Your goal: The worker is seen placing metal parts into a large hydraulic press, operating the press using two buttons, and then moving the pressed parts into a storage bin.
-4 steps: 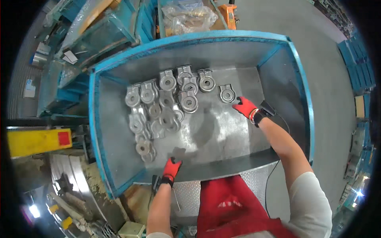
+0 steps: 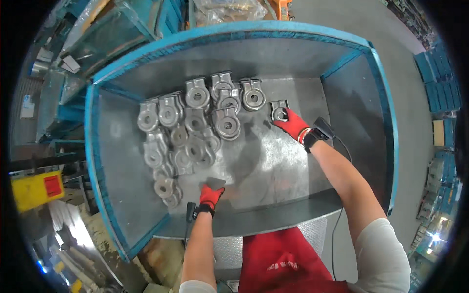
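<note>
My right hand [image 2: 294, 126], in a red glove, is at a single metal bracket with a round ring end [image 2: 279, 108] on the bin's floor. Thumb and finger close round the ring's near right edge, partly covering it; the bracket still lies flat. My left hand [image 2: 211, 196], also red-gloved, hovers over the near side of the bin with thumb and fingers apart and nothing in it. Several similar brackets [image 2: 227, 124] lie in overlapping piles to the left and far middle. All this sits inside a large grey metal bin with a blue rim [image 2: 234, 30].
Teal crates [image 2: 110, 36] stand beyond the bin at the far left, next to clear plastic wrapping [image 2: 229, 10]. A yellow box-like piece with a red patch [image 2: 36, 190] is at left. A black cable [image 2: 334, 244] hangs over the bin's near edge. Blue racks [image 2: 435, 80] line the right.
My right hand has moved left and onto the lone bracket, its fingers now round the ring's edge. My left hand has moved slightly farther over the bin. The whole view has shifted a little.
</note>
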Motion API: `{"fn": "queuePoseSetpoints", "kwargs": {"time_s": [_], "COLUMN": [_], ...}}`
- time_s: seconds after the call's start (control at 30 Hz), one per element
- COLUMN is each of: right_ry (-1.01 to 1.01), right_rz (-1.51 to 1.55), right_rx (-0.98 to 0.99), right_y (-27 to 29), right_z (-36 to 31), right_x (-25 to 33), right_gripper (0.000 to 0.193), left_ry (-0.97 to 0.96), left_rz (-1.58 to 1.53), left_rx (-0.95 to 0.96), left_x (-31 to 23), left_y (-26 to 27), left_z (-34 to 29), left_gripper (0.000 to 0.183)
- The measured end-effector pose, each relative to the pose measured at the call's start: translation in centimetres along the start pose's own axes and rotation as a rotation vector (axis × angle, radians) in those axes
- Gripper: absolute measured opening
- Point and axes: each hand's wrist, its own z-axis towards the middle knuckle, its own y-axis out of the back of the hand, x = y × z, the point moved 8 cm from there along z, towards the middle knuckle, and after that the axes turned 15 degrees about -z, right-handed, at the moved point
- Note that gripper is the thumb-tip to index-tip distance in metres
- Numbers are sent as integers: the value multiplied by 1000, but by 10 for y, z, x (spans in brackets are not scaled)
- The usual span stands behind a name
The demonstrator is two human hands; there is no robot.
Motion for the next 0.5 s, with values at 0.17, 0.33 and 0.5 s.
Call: {"fn": "queuePoseSetpoints", "kwargs": {"time_s": [0.17, 0.33, 0.5], "right_ry": [-45, 45, 278], "right_rz": [47, -12, -367], "right_rx": [-23, -217, -187], "right_y": [-29, -27, -49], "right_z": [68, 136, 172], "right_x": [17, 34, 55], "right_gripper": [78, 77, 71], "left_ry": [-1, 80, 81], "left_rz": [242, 385, 345], "left_rx": [-67, -96, -104], "left_x": [15, -9, -2], "left_y": [-47, -47, -47], "left_z": [69, 67, 67], "left_gripper": [76, 73, 73]}}
